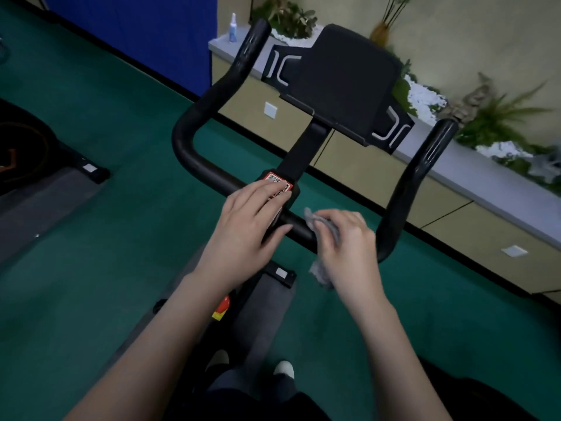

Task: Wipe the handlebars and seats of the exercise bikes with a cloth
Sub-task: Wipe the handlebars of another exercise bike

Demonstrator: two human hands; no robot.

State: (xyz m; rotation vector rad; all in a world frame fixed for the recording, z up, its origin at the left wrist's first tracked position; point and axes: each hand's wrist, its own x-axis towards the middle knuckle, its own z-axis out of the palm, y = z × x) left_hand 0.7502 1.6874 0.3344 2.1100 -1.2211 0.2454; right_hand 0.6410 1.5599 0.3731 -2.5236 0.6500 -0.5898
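The fingers of the right hand (346, 241) are curled round a grey cloth (319, 275), held against the handlebar (188, 141) just right of centre. The left hand (246, 223) is laid flat, fingers straight, on its middle. Crossbar wiping is judged under way; the right-hand bend is called for next. The seat is unseen.

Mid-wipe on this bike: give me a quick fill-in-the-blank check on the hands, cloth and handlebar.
The grey cloth is gripped by the ____ hand, against the handlebar crossbar.
The left hand rests with straight fingers partly over a sticker coloured ____.
The spray bottle stands on the ledge beyond the handlebar's ____ upturned end.
Missing words: right; red; left.
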